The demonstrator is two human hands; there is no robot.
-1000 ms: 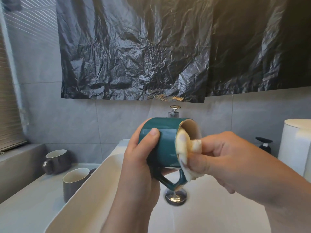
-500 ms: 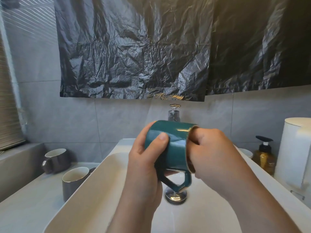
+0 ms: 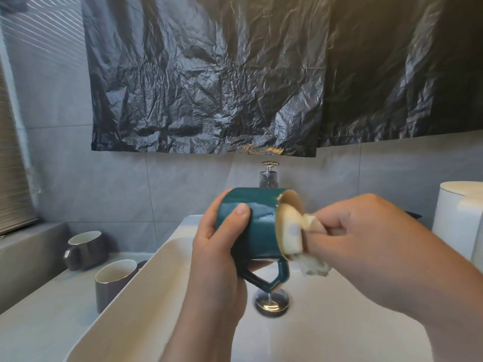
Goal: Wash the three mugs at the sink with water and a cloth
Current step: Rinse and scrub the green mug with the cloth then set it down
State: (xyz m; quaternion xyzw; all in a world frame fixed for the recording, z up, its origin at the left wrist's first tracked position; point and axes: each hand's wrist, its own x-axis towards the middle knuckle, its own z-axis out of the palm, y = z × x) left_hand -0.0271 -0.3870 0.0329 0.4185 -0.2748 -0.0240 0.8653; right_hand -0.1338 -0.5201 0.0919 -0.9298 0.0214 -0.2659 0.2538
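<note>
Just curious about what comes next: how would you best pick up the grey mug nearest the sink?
Probably by the body of the nearer grey mug, coming from above and the left. It stands upright on the counter close against the sink wall, and its handle is mostly hidden behind it on the sink side, hard to reach.

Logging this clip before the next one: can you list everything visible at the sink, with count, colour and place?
Green mug: 1, teal with pale inside, held sideways over the basin, handle down.
Cloth: 1, cream, pushed into the mug's mouth.
Grey mugs: 2, dark grey, on the counter left of the basin; one nearer, one behind.
Basin: 1, white, centre.
Drain plug: 1, chrome, basin bottom.
Tap: 1, chrome, behind the mug.
Plastic sheet: 1, black, on the wall.
White container: 1, right edge.
Blind: 1, left edge.
Left hand: 1, grips the mug's body.
Right hand: 1, fingers pinch the cloth.
</note>
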